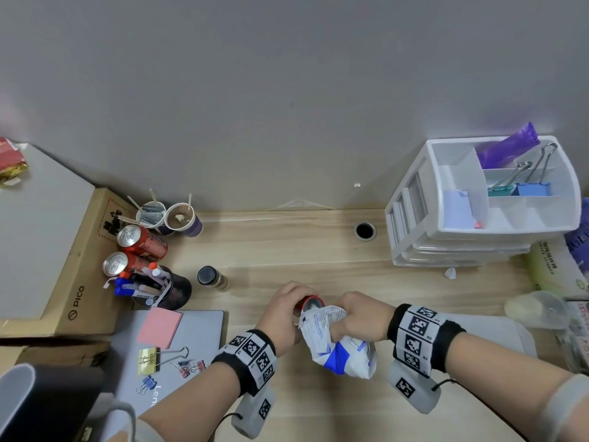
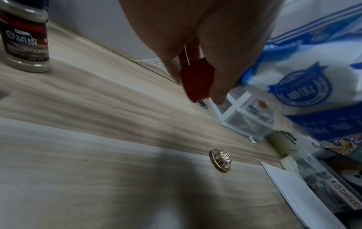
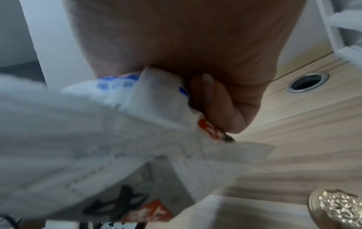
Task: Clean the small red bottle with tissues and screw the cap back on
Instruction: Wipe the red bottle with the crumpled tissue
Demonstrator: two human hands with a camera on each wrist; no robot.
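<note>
My left hand [image 1: 288,311] grips the small red bottle [image 1: 310,304] just above the desk; its open mouth faces up and looks whitish inside. In the left wrist view my fingers wrap the red bottle [image 2: 195,80]. My right hand [image 1: 350,317] clutches a white and blue tissue pack [image 1: 342,349] by its top, right beside the bottle's mouth. The right wrist view shows the crumpled tissue pack [image 3: 98,147] under my curled fingers [image 3: 215,102]. The gold cap [image 2: 221,160] lies loose on the desk below my hands, also visible as the gold cap [image 3: 336,206]; the head view hides it.
A pepper bottle [image 1: 212,278] stands left of my hands, with a pen holder [image 1: 165,288], two cans and paper cups behind it. A laptop [image 1: 178,346] with a pink note and binder clips lies at front left. A white drawer organizer [image 1: 478,202] and a cable hole [image 1: 365,231] are at back right.
</note>
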